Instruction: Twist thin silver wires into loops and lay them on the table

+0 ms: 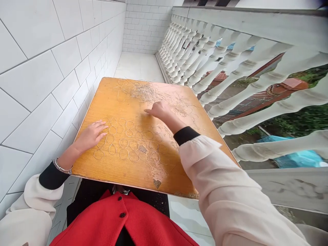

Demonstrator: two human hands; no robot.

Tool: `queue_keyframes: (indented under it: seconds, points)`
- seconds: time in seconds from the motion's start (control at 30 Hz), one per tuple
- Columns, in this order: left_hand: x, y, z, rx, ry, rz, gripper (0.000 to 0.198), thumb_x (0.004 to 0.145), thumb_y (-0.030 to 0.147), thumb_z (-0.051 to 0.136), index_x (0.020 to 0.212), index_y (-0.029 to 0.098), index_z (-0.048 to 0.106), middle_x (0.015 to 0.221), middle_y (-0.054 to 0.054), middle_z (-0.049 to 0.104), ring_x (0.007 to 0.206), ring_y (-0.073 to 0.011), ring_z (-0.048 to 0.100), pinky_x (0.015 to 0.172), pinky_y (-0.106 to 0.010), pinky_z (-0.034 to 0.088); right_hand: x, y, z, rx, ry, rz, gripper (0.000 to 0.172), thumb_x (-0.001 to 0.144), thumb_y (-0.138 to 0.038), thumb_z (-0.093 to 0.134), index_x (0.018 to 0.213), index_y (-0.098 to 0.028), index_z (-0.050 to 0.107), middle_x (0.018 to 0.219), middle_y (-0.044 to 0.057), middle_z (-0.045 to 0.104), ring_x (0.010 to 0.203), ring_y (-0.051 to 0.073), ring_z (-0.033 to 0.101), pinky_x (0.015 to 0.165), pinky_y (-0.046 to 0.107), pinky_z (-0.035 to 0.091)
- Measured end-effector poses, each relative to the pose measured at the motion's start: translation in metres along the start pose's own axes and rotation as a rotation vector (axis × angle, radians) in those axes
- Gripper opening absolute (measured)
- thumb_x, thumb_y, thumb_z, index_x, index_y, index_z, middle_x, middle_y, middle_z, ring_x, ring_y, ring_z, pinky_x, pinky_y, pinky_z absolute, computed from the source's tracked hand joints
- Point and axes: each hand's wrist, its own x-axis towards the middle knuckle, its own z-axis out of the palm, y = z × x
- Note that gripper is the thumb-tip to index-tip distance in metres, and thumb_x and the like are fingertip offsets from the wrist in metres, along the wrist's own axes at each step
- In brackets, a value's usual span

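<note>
While the left hand (91, 135) lay flat, fingers spread, on the near-left wire loops (130, 143), seemingly steadying their rows on the wooden board (123, 177), the right hand (160, 111) reached toward the far tangled wire (145, 91), fingers drawn together; whether they pinched a strand was unclear.

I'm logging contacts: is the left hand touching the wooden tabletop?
Touching. The head view shows the left hand lying flat on the wooden tabletop, with no gap under it, fingers at the edge of the wire loops.

I see no text, label, brand, number or sign that I can read anywhere here.
</note>
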Motion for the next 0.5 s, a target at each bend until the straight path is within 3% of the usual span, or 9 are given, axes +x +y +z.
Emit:
queue_keyframes:
  seconds: [0.1, 0.2, 0.37, 0.5]
  points:
    - [-0.002, 0.001, -0.002, -0.003, -0.006, -0.006, 0.043, 0.100, 0.040, 0.045, 0.129, 0.016, 0.066, 0.145, -0.014, 0.061, 0.142, -0.0301, 0.050, 0.119, -0.055, 0.040, 0.001, -0.014, 0.014, -0.001, 0.008, 0.041, 0.036, 0.092, -0.028, 0.056, 0.113, -0.005, 0.074, 0.116, 0.026, 0.071, 0.111, 0.036, 0.068, 0.088, 0.038, 0.054]
    - [-0.005, 0.002, -0.005, -0.006, -0.006, -0.010, 0.042, 0.100, 0.038, 0.045, 0.130, 0.015, 0.065, 0.145, -0.015, 0.061, 0.144, -0.0304, 0.048, 0.120, -0.056, 0.039, 0.007, -0.011, 0.014, -0.007, 0.000, 0.049, 0.033, 0.086, -0.017, 0.060, 0.113, -0.006, 0.074, 0.111, 0.024, 0.073, 0.106, 0.034, 0.069, 0.083, 0.035, 0.055]
    - [-0.007, 0.003, -0.006, -0.004, -0.006, -0.005, 0.041, 0.100, 0.036, 0.047, 0.131, 0.015, 0.064, 0.145, -0.014, 0.061, 0.145, -0.0298, 0.048, 0.120, -0.055, 0.039, 0.010, 0.017, 0.008, -0.046, -0.043, 0.029, 0.025, 0.077, -0.010, 0.065, 0.098, -0.006, 0.077, 0.096, 0.022, 0.074, 0.098, 0.034, 0.071, 0.080, 0.036, 0.056]
    - [-0.006, 0.003, -0.004, 0.006, -0.024, 0.000, 0.041, 0.100, 0.035, 0.048, 0.129, 0.013, 0.065, 0.145, -0.016, 0.060, 0.143, -0.0306, 0.049, 0.120, -0.054, 0.039, 0.013, 0.051, 0.001, -0.025, 0.075, -0.039, 0.023, 0.076, -0.005, 0.060, 0.092, -0.006, 0.077, 0.098, 0.024, 0.074, 0.101, 0.038, 0.070, 0.085, 0.044, 0.054]
